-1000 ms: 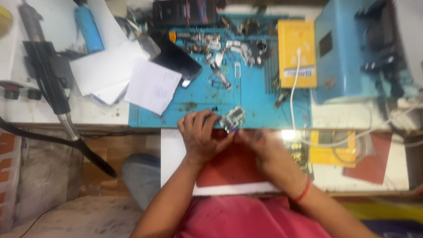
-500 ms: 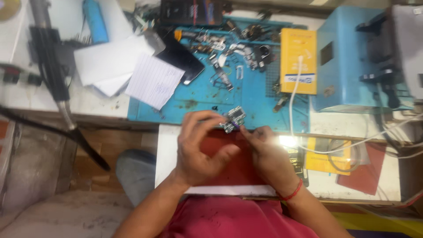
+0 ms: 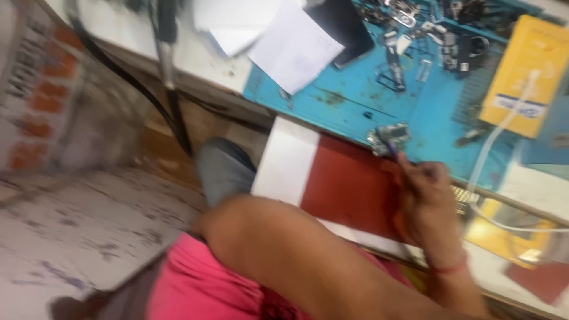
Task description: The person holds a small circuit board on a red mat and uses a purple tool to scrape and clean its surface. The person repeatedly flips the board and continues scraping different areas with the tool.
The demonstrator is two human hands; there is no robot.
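My right hand (image 3: 428,198) is closed around a thin tool (image 3: 392,149) whose tip touches a small grey circuit board (image 3: 389,135). The board lies where a red mat (image 3: 349,184) meets the blue work mat (image 3: 355,98). My left arm (image 3: 278,255) crosses the foreground, bent at the elbow. Its hand is out of sight. The picture is blurred by motion.
White papers (image 3: 296,47) and a dark phone (image 3: 345,24) lie on the blue work mat beside several small metal parts (image 3: 415,35). A yellow box (image 3: 524,74) with a white cable (image 3: 504,127) is at right. A black rod and cables (image 3: 169,77) hang at left, above a worn floor (image 3: 89,225).
The view has swung left and down. My left hand has left the circuit board and gone out of sight. My right hand stays at the board with the tool.
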